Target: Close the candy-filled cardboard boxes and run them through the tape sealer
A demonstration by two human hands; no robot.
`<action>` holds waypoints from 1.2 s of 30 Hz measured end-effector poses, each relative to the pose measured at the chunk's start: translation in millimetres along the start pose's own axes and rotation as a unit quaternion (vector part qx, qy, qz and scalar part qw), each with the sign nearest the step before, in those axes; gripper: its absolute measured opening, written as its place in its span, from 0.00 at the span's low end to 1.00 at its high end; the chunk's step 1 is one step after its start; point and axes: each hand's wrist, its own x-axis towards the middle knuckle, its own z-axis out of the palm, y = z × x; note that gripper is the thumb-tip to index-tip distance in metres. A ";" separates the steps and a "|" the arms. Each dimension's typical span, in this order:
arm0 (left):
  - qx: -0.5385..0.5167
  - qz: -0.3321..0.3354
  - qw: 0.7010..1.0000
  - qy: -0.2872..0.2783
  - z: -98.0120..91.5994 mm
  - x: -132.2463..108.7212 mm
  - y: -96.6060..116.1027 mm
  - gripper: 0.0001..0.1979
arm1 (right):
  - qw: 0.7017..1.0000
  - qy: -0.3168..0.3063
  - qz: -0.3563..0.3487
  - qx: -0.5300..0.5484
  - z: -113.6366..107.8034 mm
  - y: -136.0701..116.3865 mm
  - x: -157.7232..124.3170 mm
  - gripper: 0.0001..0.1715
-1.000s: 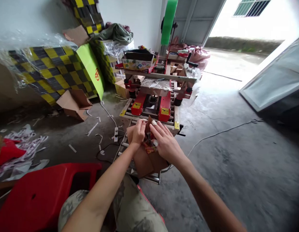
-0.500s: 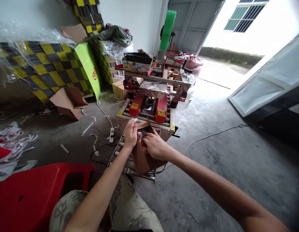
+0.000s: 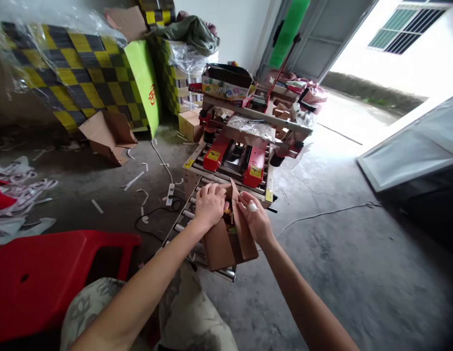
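Note:
A brown cardboard box point(image 3: 219, 247) sits on the metal roller conveyor point(image 3: 179, 227), with its flaps partly raised and small colourful items showing inside. My left hand point(image 3: 210, 204) lies over the box's left flap near its far end, fingers bent over the edge; what it grips, if anything, is hidden. My right hand point(image 3: 256, 217) is at the right flap, palm partly turned up, with a small white object point(image 3: 252, 206) resting on the fingers. Its fingertips touch the flap's upper edge.
Beyond the box stands a red and metal machine point(image 3: 255, 165) with a printed carton point(image 3: 226, 87) on top. A red plastic stool point(image 3: 39, 282) is at the lower left. A power strip point(image 3: 170, 194) and cables lie on the floor. An opened carton point(image 3: 108, 136) lies farther left.
My right hand has come out of the box opening to the right flap, now showing a white object. My left hand has moved onto the left flap. The view has shifted.

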 end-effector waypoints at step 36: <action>0.031 -0.092 0.995 -0.017 24.4 39.2 8.7 0.12 | 0.723 -0.322 -0.202 -0.577 1.6 -16.4 -76.7 0.51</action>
